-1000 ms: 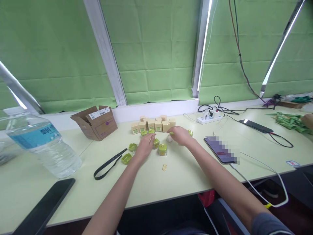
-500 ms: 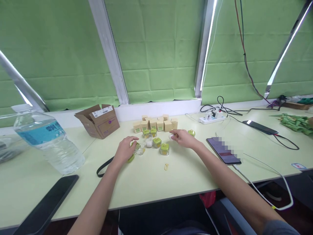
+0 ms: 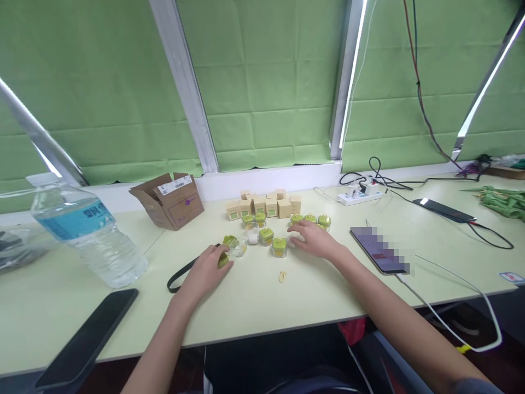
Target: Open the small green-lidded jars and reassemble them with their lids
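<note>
Several small clear jars with green lids (image 3: 279, 247) stand in the middle of the pale table (image 3: 262, 295), in front of a row of small tan boxes (image 3: 264, 206). My left hand (image 3: 205, 271) lies on the table with its fingers curled over a loose green lid (image 3: 222, 261), next to an open lidless jar (image 3: 238, 249). My right hand (image 3: 314, 241) rests just right of the jars, fingers bent around a small white thing (image 3: 292, 241) that I cannot make out. A small yellow ring (image 3: 282, 277) lies nearer me.
A big water bottle (image 3: 84, 232) lies at the left beside an open cardboard box (image 3: 170, 201). A black strap (image 3: 180, 272) and a dark phone (image 3: 88, 342) lie front left. Another phone (image 3: 379, 250) with a white cable, a power strip (image 3: 361, 196) and wires are at the right.
My left hand has drawn back toward me and left, from the jars to the loose green lid. My right hand has come slightly nearer. The view has shifted a little.
</note>
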Tool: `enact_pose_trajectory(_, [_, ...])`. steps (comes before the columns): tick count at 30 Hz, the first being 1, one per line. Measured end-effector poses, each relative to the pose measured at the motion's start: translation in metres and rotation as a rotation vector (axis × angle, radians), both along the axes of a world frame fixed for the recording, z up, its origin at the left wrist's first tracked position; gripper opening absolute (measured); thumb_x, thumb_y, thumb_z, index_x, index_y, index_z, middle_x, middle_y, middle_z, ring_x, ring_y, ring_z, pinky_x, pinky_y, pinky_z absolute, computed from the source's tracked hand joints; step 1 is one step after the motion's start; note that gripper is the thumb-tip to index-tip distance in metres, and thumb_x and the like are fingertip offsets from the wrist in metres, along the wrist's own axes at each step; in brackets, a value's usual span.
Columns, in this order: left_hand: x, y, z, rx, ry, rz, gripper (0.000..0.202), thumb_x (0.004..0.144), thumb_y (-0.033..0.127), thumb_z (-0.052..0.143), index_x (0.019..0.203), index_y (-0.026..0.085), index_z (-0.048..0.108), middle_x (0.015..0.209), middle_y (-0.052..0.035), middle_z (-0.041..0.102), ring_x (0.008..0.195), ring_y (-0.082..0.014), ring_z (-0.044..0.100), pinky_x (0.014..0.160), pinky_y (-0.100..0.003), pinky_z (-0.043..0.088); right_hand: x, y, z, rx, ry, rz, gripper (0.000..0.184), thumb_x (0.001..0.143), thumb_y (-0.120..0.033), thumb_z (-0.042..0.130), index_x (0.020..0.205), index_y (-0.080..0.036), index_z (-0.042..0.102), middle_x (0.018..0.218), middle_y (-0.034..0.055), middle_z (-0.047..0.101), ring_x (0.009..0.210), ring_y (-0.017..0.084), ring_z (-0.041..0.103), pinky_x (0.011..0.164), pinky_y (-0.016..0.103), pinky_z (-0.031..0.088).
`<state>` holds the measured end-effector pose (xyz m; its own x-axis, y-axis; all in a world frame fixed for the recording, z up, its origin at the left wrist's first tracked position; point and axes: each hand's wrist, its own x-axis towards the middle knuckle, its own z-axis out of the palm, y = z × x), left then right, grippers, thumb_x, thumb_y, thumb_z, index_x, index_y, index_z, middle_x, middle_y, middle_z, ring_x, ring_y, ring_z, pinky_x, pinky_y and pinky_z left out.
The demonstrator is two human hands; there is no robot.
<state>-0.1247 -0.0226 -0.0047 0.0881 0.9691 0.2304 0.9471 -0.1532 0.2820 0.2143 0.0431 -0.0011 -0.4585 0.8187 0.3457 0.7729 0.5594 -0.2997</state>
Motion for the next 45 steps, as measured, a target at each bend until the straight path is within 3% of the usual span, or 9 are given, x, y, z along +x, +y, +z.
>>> enact_pose_trajectory(5, [0.01,-0.003,-0.005,-0.039,0.033,-0.085,0.019,0.086,0.033,0.051,0.097,0.024,0.063,0.1,-0.0078,0.067,0.094,-0.0282,0.063,0.083,-0.038,0.045,-0.004,-0.025,0.014,-0.002,0.099,0.171,0.021,0.095,-0.028,0.051,0.098,-0.021,0.07,0.089,0.0051,0.069,0.08,0.017,0.062,0.069,0.026,0.043])
enact_pose_trajectory(12, [0.039,-0.019,-0.003,-0.064,-0.111,-0.334,0.017,0.088,0.029,0.05,0.094,0.024,0.065,0.097,-0.0057,0.068,0.091,-0.0228,0.062,0.081,-0.033,0.046,-0.019,-0.056,-0.008,-0.179,-0.002,0.501,0.021,0.092,-0.034,0.062,0.108,-0.024,0.071,0.107,0.006,0.068,0.09,0.019,0.065,0.081,0.028,0.048])
enact_pose_trajectory(17, [0.055,-0.01,0.004,0.048,-0.198,-0.343,0.024,0.093,0.036,0.048,0.095,0.022,0.067,0.102,-0.0075,0.067,0.094,-0.022,0.062,0.086,-0.034,0.048,-0.02,-0.051,-0.018,-0.252,0.021,0.465,0.014,0.092,-0.03,0.063,0.1,-0.021,0.069,0.098,0.0054,0.066,0.088,0.018,0.063,0.08,0.028,0.048])
enact_pose_trajectory(20, [0.065,0.014,0.01,0.163,-0.225,-0.302,0.026,0.093,0.033,0.047,0.107,0.023,0.066,0.111,-0.0075,0.066,0.101,-0.0224,0.062,0.094,-0.037,0.046,-0.023,-0.049,-0.014,-0.228,0.003,0.463,0.012,0.092,-0.026,0.061,0.1,-0.021,0.069,0.099,0.0061,0.064,0.087,0.018,0.062,0.078,0.028,0.047])
enact_pose_trajectory(25, [0.085,0.058,0.013,0.124,-0.179,-0.288,0.036,0.089,0.033,0.055,0.123,0.025,0.063,0.13,-0.0083,0.062,0.124,-0.0282,0.053,0.105,-0.043,0.04,-0.031,-0.04,-0.003,-0.121,0.036,0.379,0.013,0.094,-0.019,0.055,0.096,-0.021,0.067,0.102,0.0065,0.063,0.089,0.019,0.061,0.078,0.028,0.046])
enact_pose_trajectory(32, [0.096,0.084,0.008,0.077,-0.125,-0.25,0.027,0.074,0.03,0.067,0.1,0.024,0.07,0.104,-0.0076,0.072,0.105,-0.0301,0.062,0.094,-0.041,0.046,-0.023,-0.015,-0.001,-0.171,0.232,0.275,0.014,0.096,-0.019,0.048,0.095,-0.02,0.062,0.091,0.0041,0.069,0.081,0.017,0.062,0.071,0.026,0.043])
enact_pose_trajectory(38, [0.086,0.085,0.01,0.014,-0.627,-0.107,0.033,0.075,0.039,0.068,0.102,0.021,0.068,0.097,-0.0077,0.073,0.087,-0.0232,0.067,0.079,-0.035,0.051,-0.013,0.006,-0.004,-0.224,0.495,0.192,0.019,0.097,-0.027,0.042,0.097,-0.019,0.06,0.078,0.0006,0.065,0.067,0.014,0.058,0.063,0.024,0.042])
enact_pose_trajectory(42, [0.078,0.078,0.011,-0.102,-1.063,-0.187,0.044,0.073,0.043,0.074,0.107,0.016,0.065,0.097,-0.0079,0.072,0.085,-0.0192,0.067,0.078,-0.032,0.053,-0.018,0.015,0.003,-0.188,0.473,0.075,0.026,0.097,-0.025,0.038,0.096,-0.019,0.063,0.074,-0.0004,0.06,0.067,0.014,0.054,0.064,0.025,0.04])
enact_pose_trajectory(45, [0.075,0.07,0.01,-0.203,-1.279,-0.252,0.048,0.073,0.041,0.076,0.112,0.016,0.064,0.105,-0.009,0.071,0.086,-0.0177,0.068,0.078,-0.03,0.054,-0.025,0.014,0.006,-0.151,0.347,0.051,0.028,0.099,-0.034,0.04,0.096,-0.02,0.064,0.083,0.002,0.062,0.079,0.017,0.056,0.072,0.028,0.041])
